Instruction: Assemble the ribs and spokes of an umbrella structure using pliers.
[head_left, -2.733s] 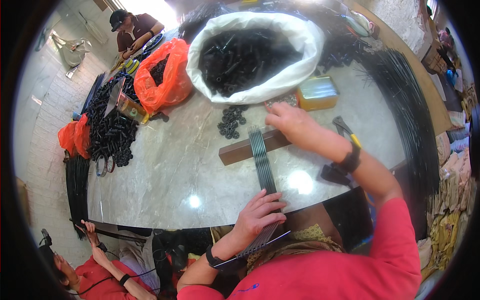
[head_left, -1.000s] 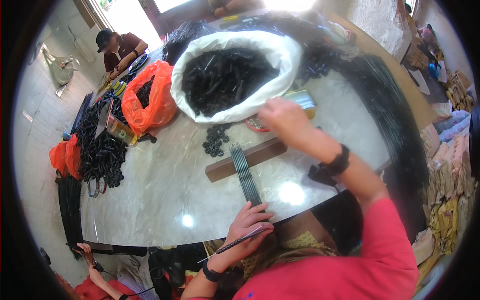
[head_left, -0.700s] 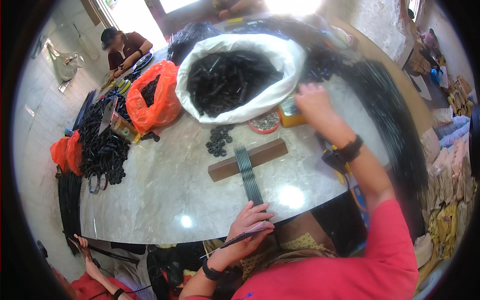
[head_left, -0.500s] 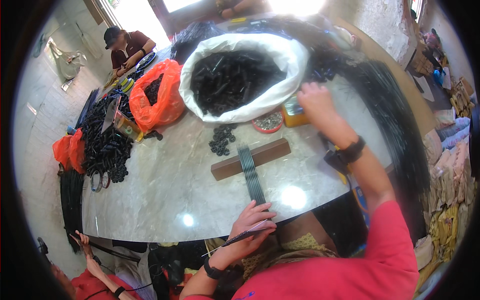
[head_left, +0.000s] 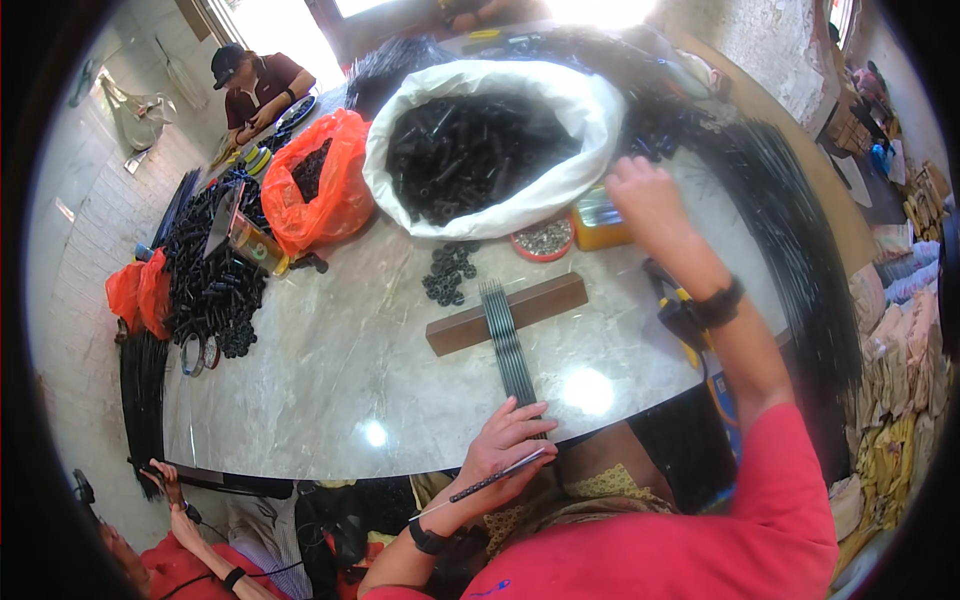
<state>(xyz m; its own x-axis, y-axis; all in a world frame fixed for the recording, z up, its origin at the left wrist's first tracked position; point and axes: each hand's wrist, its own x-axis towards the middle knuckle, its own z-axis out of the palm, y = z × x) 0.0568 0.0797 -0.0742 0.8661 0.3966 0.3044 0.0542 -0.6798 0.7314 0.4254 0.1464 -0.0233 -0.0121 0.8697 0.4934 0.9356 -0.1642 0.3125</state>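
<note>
My left hand (head_left: 500,452) is closed around the near end of a flat row of thin dark rods (head_left: 511,352) at the table's front edge. The far part of the row rests across a brown wooden bar (head_left: 553,305). A slim dark stick (head_left: 492,478) with a pale thin end lies slantwise at this hand, over the wrist. My right hand (head_left: 650,200) is just beyond a yellow container (head_left: 603,232), beside the white sack's rim. Its fingers are curled with the tips hidden, so what they hold cannot be made out.
A white sack (head_left: 400,210) of black tubes and an orange bag (head_left: 345,205) stand behind. Near the bar are a red-rimmed dish (head_left: 543,240) of small metal pieces and some black rings (head_left: 446,275). Yellow-handled pliers (head_left: 683,320) lie rightward. Other people sit far left and lower left.
My right hand has shifted slightly away from me, showing more of the yellow container. The slim stick at my left hand has turned a little. The rods stay across the bar.
</note>
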